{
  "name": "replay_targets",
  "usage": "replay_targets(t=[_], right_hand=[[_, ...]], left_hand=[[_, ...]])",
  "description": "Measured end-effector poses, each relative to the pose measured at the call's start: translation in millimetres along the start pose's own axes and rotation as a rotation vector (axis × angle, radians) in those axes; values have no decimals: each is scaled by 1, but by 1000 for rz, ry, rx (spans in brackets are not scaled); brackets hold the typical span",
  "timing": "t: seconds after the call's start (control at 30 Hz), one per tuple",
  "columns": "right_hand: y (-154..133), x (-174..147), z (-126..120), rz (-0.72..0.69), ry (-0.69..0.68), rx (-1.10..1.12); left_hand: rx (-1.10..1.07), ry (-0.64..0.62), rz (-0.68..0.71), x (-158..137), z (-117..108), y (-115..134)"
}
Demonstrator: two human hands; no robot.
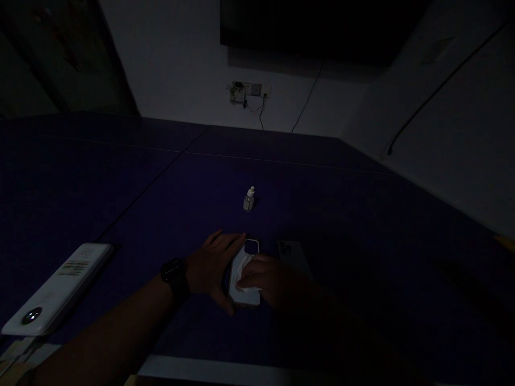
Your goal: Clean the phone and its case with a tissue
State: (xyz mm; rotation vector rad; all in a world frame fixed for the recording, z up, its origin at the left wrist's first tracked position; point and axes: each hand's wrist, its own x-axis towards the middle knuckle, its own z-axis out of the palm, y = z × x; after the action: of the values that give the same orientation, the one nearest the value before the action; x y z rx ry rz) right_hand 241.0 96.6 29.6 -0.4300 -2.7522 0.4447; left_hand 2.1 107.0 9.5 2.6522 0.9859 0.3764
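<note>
A light-coloured phone case [251,299] with a large camera cut-out at its far end lies flat on the dark blue table. My left hand [213,265], with a dark watch on its wrist, rests along the case's left edge, fingers spread and thumb apart. Bunched in my right hand [267,276] is a white tissue [243,264], pressed onto the case's surface. Just right of the case lies a dark phone [295,254], back up, partly hidden by my right hand. Beyond the case stands a small dropper bottle [248,200] with a white cap.
A white power bank [60,287] with a cable at its near end lies at the left. The dark blue table [193,182] reaches to the wall, where sockets [253,89] and cables sit below a dark screen [314,27]. The room is dim.
</note>
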Motion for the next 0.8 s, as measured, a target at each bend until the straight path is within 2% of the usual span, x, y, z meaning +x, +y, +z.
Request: replay_targets(t=[0.1, 0.17, 0.33, 0.47, 0.63, 0.8], right_hand=[[9, -3, 2, 138, 132, -18], [11, -2, 6, 177, 147, -59], [6, 4, 11, 117, 38, -112], [7, 2, 8, 18, -3, -59], [8, 0, 6, 60, 18, -84], [7, 2, 7, -35, 4, -73]], left_hand=[[-9, 13, 3, 0, 0, 0], [-9, 24, 12, 0, 2, -1], [5, 19, 8, 0, 4, -2], [7, 17, -8, 1, 3, -1], [-2, 31, 5, 0, 1, 0], [-2, 27, 8, 0, 3, -2]])
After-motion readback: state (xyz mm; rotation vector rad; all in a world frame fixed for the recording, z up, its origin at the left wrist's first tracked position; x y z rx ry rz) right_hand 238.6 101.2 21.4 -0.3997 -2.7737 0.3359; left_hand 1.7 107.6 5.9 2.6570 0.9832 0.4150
